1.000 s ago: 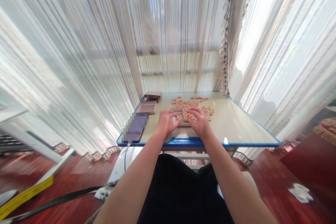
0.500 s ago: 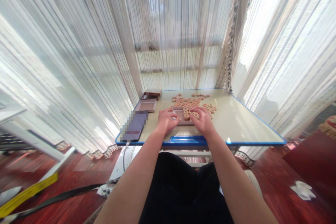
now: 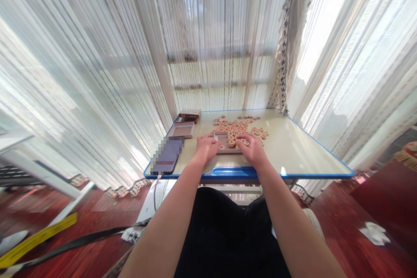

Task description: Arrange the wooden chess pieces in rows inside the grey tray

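Well, from where I watch, I'd call the work only partly done. The tray (image 3: 223, 137) sits between the two hands, and its filling is uneven. By the right hand (image 3: 252, 146) a cluster of pieces (image 3: 231, 142) crowds the tray's right part; by the left hand (image 3: 206, 146) I count one single piece (image 3: 221, 147), near the thumb, with bare tray bottom between it and the cluster.

I see the left hand curled at the tray's left wall, thumb and fingers slightly parted; I cannot tell whether it grips the wall or merely rests. The right hand arches over the cluster's near right side, fingers bent, and I can't make out whether they pinch anything.

What I judge remains is the larger share: many loose pieces (image 3: 233, 127) lie scattered beyond both hands, some out past the right fingertips. Left of the left hand, a second tray (image 3: 183, 130) lies untouched, with a box (image 3: 190, 114) farther off and a phone (image 3: 167, 158) nearer, all on the table (image 3: 302, 152).
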`<action>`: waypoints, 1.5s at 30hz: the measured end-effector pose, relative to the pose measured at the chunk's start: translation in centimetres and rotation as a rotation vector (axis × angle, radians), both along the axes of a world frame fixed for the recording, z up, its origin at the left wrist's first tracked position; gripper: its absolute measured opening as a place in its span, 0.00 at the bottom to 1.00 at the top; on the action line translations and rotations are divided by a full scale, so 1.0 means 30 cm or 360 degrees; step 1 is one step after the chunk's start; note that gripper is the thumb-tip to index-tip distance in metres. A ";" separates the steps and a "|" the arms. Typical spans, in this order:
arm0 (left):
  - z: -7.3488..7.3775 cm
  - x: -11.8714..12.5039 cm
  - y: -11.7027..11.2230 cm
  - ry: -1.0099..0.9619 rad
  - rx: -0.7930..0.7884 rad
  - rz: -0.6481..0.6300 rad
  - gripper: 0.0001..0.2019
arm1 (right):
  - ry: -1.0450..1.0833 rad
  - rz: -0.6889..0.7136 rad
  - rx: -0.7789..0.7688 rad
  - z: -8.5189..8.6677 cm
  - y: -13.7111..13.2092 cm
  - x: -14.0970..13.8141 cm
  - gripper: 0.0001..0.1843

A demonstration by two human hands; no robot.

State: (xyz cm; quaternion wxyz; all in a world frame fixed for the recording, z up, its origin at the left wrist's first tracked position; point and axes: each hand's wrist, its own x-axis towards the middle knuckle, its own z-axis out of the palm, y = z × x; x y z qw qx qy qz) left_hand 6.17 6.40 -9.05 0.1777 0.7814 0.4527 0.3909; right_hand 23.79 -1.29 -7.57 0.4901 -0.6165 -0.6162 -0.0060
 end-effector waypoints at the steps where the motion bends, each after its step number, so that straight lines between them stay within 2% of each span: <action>1: 0.001 0.000 -0.002 0.0005 0.0018 -0.0008 0.08 | -0.0001 0.0008 -0.0004 0.001 -0.002 -0.001 0.11; 6: 0.015 0.000 -0.012 0.0144 0.0100 -0.0007 0.10 | -0.0001 0.0008 -0.0022 -0.001 0.001 0.000 0.10; 10: 0.035 -0.001 -0.032 0.0292 0.0099 0.0018 0.11 | 0.0169 0.0036 -0.0061 -0.019 0.015 0.012 0.10; 13: 0.046 -0.002 -0.051 0.0355 0.0133 -0.0045 0.12 | 0.0275 0.0017 -0.0062 -0.030 0.022 0.019 0.10; 20: 0.057 -0.001 -0.075 0.0530 0.0180 -0.0168 0.13 | 0.0279 -0.0036 -0.0111 -0.028 0.023 0.016 0.10; 28: 0.070 0.001 -0.091 0.0536 0.0251 -0.0233 0.14 | 0.0341 0.0019 -0.0173 -0.027 0.027 0.006 0.09; 35: 0.090 0.009 -0.125 0.0618 0.0371 -0.0414 0.14 | 0.0281 0.0019 -0.0180 -0.022 0.023 0.005 0.09; 45: 0.072 0.020 -0.110 0.0591 0.0497 -0.0483 0.13 | 0.0249 -0.0065 -0.0234 -0.009 0.014 0.001 0.10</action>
